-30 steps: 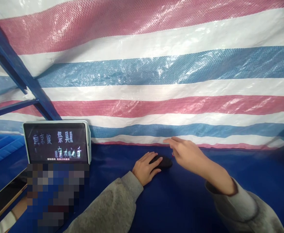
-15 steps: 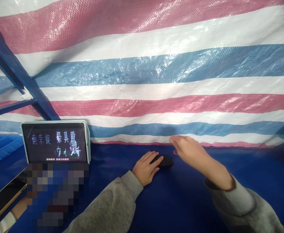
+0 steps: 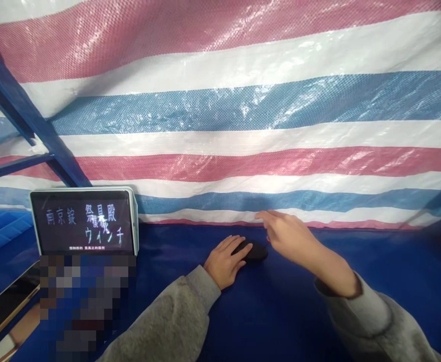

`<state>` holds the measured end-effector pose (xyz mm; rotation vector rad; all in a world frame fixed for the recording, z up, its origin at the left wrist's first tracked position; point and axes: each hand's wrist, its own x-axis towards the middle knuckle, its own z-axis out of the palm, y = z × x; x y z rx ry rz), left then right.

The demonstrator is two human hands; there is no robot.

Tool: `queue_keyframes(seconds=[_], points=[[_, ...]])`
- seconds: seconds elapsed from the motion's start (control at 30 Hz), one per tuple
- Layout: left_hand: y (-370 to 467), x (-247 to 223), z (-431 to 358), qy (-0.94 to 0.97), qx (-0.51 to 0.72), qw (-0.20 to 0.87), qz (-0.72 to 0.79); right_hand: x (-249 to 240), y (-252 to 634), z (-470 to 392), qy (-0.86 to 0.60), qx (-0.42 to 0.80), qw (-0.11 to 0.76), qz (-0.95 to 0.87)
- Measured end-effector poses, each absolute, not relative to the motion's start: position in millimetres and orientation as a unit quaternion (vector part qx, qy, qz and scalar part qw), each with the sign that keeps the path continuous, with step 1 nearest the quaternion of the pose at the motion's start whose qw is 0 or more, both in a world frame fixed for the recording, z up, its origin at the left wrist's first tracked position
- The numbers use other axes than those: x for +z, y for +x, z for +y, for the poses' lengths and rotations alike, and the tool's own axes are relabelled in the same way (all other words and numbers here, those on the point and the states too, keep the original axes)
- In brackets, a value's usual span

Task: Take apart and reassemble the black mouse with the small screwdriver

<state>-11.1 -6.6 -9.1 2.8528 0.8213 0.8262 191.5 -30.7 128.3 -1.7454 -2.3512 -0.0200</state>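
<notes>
A flat black oval object (image 3: 257, 250) lies on the blue surface. Over its left end rests my left hand (image 3: 225, 262), palm down, with the fingers around and on top of its edge. Just right of it, my right hand (image 3: 290, 239) is raised with its wrist bent. The index finger points left and the other fingers are curled in. A small reddish speck shows at the curled fingertips; it is too small to name, and the palm side is hidden.
A tablet (image 3: 84, 221) in a pale case stands at the left, its screen lit with characters. Before it are a phone (image 3: 7, 309), another person's forearm (image 3: 26, 324) and a blurred-out patch. A blue metal frame (image 3: 50, 143) and striped plastic sheeting (image 3: 243, 110) rise behind the blue surface (image 3: 258, 317).
My right hand has shifted slightly left, and its index finger is stretched further out. Less of the reddish bit shows. The left hand stays on the black object. The screen's characters have changed.
</notes>
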Motion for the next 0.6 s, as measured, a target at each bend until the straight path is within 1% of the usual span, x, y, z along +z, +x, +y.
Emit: queue_keyframes(seconds=[0.07,0.13,0.2,0.3,0.4,0.6], points=[[-11.3,-9.2,-6.4,0.925,0.270,0.028,0.267,128.3,188.3,-32.7,-0.529,0.011,0.122,-0.840],[-11.3,-9.2,-6.4,0.925,0.272,0.027,0.265,128.0,185.5,-33.8,-0.501,0.027,0.123,-0.857],[-11.2,-9.2,-6.5,0.925,0.272,0.029,0.262,127.3,185.3,-32.9,-0.529,0.020,0.112,-0.841],[-11.1,-9.4,-6.6,0.925,0.268,0.032,0.266,127.2,188.9,-30.0,-0.591,-0.023,0.093,-0.801],[-11.3,-9.5,-6.7,0.926,0.264,0.031,0.268,130.0,190.7,-30.0,-0.590,-0.037,0.085,-0.802],[-11.6,-9.0,-7.0,0.927,0.266,0.025,0.264,133.5,189.0,-33.4,-0.571,0.002,0.094,-0.815]])
